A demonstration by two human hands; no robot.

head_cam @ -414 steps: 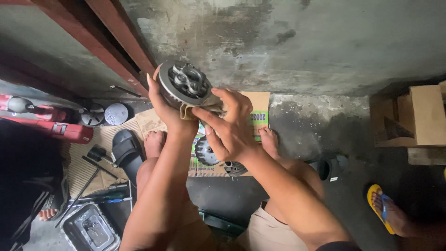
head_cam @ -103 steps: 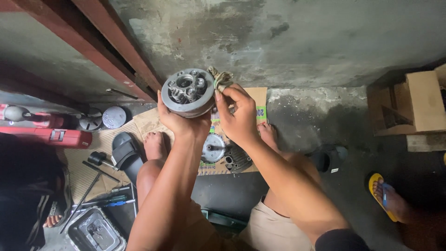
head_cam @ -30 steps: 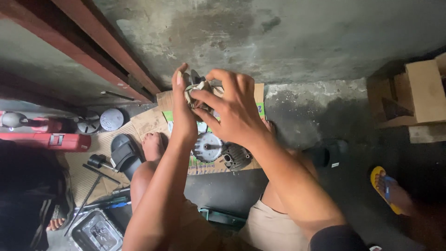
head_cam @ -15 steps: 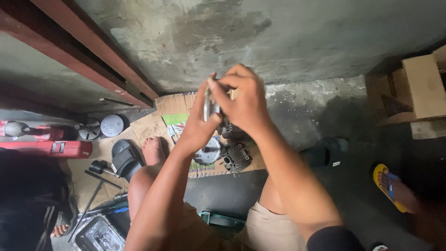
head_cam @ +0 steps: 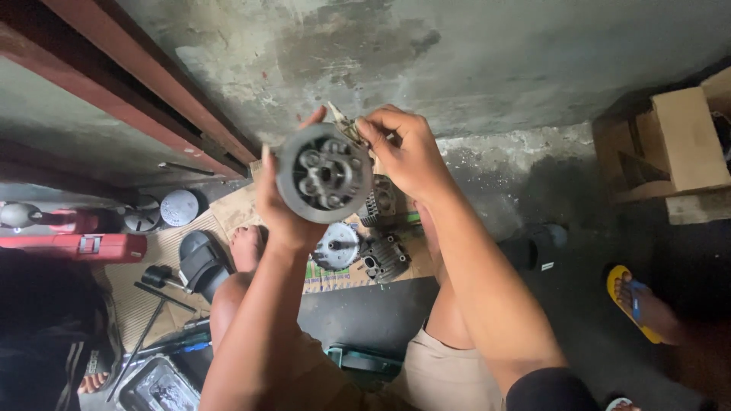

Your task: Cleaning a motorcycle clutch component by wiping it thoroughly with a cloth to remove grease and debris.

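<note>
A round grey metal engine part (head_cam: 324, 173) with several holes in its face is held up in front of me. My left hand (head_cam: 276, 204) grips it from the left and behind. My right hand (head_cam: 406, 151) pinches a small dirty rag or scrap (head_cam: 344, 122) against the part's upper right rim. Below, on cardboard (head_cam: 228, 217) on the floor, lie a round silver part (head_cam: 336, 245) and a dark finned cylinder part (head_cam: 384, 257). My bare foot (head_cam: 247, 245) rests beside them.
Red tool case (head_cam: 72, 245) and two round discs (head_cam: 180, 206) lie at left, with a black sandal (head_cam: 199, 262), wrenches (head_cam: 148, 331) and a tray (head_cam: 156, 388). A wooden crate (head_cam: 674, 144) stands at right. Another person's foot in a yellow flip-flop (head_cam: 638, 303) is at right.
The round part was turned edge-on between both hands and now faces me again. My right hand moved from over its face to its upper right rim.
</note>
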